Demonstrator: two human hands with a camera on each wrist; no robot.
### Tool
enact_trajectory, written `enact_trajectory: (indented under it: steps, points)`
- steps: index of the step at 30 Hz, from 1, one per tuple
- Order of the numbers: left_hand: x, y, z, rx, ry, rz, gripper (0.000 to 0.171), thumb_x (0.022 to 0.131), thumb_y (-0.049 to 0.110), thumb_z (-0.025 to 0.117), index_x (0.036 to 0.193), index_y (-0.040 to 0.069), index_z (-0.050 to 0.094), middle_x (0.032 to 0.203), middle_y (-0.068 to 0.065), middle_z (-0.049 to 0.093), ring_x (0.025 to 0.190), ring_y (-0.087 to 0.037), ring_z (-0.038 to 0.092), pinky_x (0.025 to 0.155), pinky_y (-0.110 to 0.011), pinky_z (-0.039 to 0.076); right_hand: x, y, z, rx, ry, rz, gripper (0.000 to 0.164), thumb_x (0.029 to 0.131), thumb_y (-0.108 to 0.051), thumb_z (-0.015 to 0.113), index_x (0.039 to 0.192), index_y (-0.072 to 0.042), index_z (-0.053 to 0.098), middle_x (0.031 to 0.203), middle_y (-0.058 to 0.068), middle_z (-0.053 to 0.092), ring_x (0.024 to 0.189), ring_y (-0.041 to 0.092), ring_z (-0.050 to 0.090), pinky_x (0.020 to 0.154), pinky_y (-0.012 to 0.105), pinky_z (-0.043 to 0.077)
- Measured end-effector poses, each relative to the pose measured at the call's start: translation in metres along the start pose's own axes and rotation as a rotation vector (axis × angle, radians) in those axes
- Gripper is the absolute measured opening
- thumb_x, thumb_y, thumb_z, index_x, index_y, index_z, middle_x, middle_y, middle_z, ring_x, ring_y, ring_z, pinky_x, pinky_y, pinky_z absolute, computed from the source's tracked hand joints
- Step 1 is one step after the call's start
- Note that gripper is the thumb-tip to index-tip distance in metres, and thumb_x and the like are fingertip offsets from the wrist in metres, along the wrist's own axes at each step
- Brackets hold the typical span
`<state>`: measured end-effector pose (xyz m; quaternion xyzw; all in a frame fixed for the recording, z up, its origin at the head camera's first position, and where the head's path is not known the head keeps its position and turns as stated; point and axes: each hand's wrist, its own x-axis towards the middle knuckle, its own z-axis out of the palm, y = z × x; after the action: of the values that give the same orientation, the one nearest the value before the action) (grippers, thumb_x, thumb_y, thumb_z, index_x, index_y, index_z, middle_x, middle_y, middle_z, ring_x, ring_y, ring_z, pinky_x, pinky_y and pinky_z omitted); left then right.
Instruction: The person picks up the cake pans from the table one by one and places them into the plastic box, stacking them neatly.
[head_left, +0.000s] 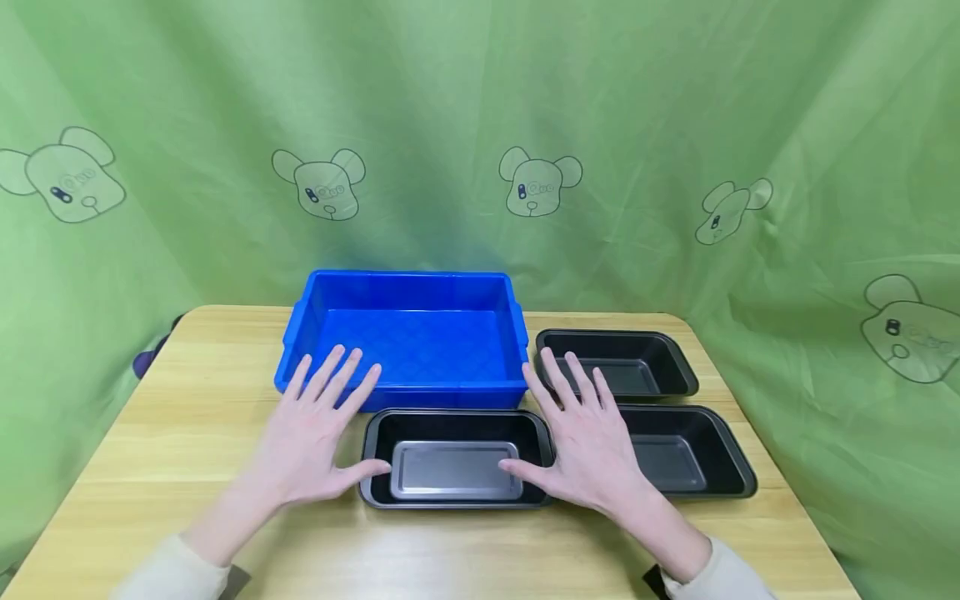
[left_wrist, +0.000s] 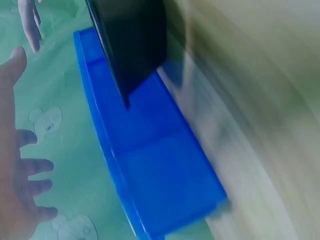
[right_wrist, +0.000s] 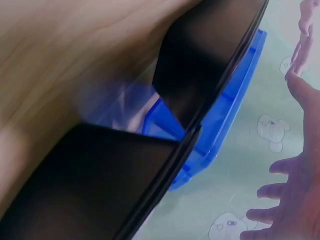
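Both hands are spread over the table with nothing in them. My left hand (head_left: 307, 437) has its fingers fanned out over the near-left corner of a blue plastic bin (head_left: 405, 397), its thumb overlapping a black loaf pan (head_left: 457, 423). On the other side, my right hand (head_left: 588, 442) spreads its fingers above the gap between that pan and a second black loaf pan (head_left: 675, 454), partly hidden behind it. Its fingertips overlap a third black loaf pan (head_left: 630, 371) at the back right. In the wrist views, the left hand (left_wrist: 17, 165) and right hand (right_wrist: 295, 185) show straight fingers.
The bin and pans stand on a light wooden table (head_left: 405, 554). Behind and around it hangs a green curtain (head_left: 427, 100) printed with bear heads. A dark purple object (head_left: 146, 358) shows at the table's left edge.
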<state>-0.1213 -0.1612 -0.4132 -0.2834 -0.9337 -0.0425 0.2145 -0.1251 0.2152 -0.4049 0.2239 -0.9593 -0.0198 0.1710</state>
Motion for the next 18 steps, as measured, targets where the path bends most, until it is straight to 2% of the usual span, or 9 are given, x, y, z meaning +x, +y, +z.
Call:
enact_trajectory:
  steps: [1, 5, 9, 14, 18]
  points:
    - [-0.001, -0.003, -0.002, -0.003, 0.01, 0.004, 0.11, 0.089, 0.095, 0.032, 0.164, 0.014, 0.037, 0.168, -0.019, 0.041, 0.158, -0.043, 0.034, 0.127, -0.068, 0.027, -0.001, 0.002, -0.001, 0.002, 0.0, 0.006, 0.124, 0.075, -0.097, 0.055, 0.17, -0.028, 0.016, 0.178, 0.008, 0.019, 0.164, 0.04, 0.021, 0.129, 0.065, 0.026]
    - [-0.005, -0.018, -0.008, -0.033, 0.055, 0.021, 0.108, 0.092, 0.092, 0.026, 0.159, 0.011, 0.045, 0.162, -0.022, 0.048, 0.152, -0.045, 0.04, 0.123, -0.069, 0.031, -0.004, 0.01, -0.005, 0.018, -0.004, 0.045, 0.124, 0.075, -0.095, 0.058, 0.17, -0.026, 0.019, 0.177, 0.01, 0.022, 0.163, 0.041, 0.023, 0.129, 0.064, 0.026]
    - [-0.01, -0.034, -0.013, -0.071, 0.082, 0.014, 0.104, 0.094, 0.089, 0.029, 0.156, 0.008, 0.049, 0.157, -0.024, 0.053, 0.148, -0.048, 0.044, 0.12, -0.07, 0.035, -0.008, 0.02, -0.009, 0.047, -0.006, 0.092, 0.123, 0.075, -0.091, 0.063, 0.17, -0.025, 0.022, 0.176, 0.012, 0.026, 0.162, 0.042, 0.025, 0.129, 0.065, 0.026]
    - [-0.015, -0.051, -0.02, -0.103, 0.098, -0.007, 0.099, 0.096, 0.086, 0.037, 0.153, 0.008, 0.053, 0.153, -0.025, 0.056, 0.142, -0.048, 0.05, 0.116, -0.07, 0.04, -0.015, 0.035, -0.012, 0.078, 0.045, 0.125, 0.122, 0.074, -0.085, 0.071, 0.169, -0.025, 0.024, 0.173, 0.016, 0.032, 0.158, 0.045, 0.031, 0.127, 0.065, 0.028]
    - [-0.017, -0.062, -0.024, -0.109, 0.13, 0.006, 0.094, 0.098, 0.082, 0.035, 0.148, 0.006, 0.059, 0.146, -0.025, 0.061, 0.135, -0.047, 0.055, 0.111, -0.069, 0.045, -0.021, 0.049, -0.016, 0.088, 0.078, 0.151, 0.119, 0.075, -0.081, 0.074, 0.169, -0.025, 0.027, 0.171, 0.017, 0.036, 0.156, 0.046, 0.034, 0.125, 0.064, 0.031]
